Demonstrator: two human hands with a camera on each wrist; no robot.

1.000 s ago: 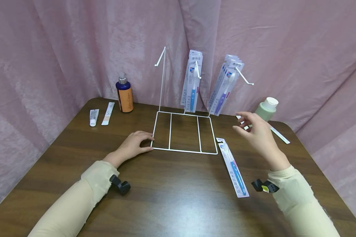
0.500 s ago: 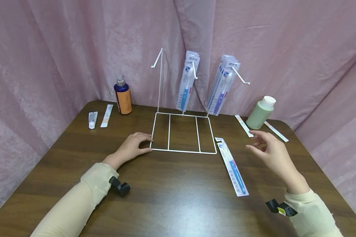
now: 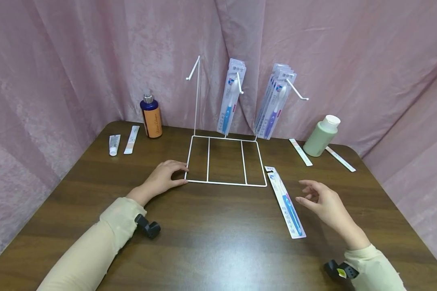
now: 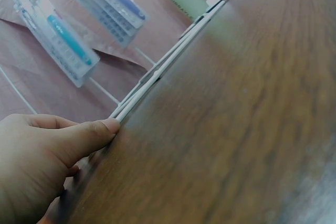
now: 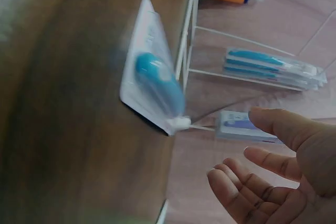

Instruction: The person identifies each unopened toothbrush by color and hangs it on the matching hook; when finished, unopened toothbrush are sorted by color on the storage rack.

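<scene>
A white wire display rack [image 3: 225,184] stands on the table. My left hand [image 3: 162,178] holds its front left corner, thumb at the front and fingertips on the side wire; in the left wrist view, the thumb [image 4: 100,129] touches the wire end. Packaged toothbrushes with a blue-handled one in front [image 3: 228,105] hang on the middle hook. More packs, a purple-handled toothbrush foremost [image 3: 274,109], hang on the right hook. The left hook [image 3: 194,68] is bare. A single blue packaged toothbrush [image 3: 287,204] lies right of the rack. Beside it, my right hand [image 3: 325,204] hovers with loosely bent fingers, holding nothing.
A blue bottle with an orange label [image 3: 151,119], a small white tube [image 3: 114,144] and a flat sachet [image 3: 131,140] are at the back left. At the back right are a green bottle [image 3: 319,137] and two slim sachets. A pink curtain [image 3: 94,60] hangs behind.
My right hand has drawn back from near the hanging packs and green bottle toward the table's front. The packs on the middle hook have swung closer together. My left hand stays put.
</scene>
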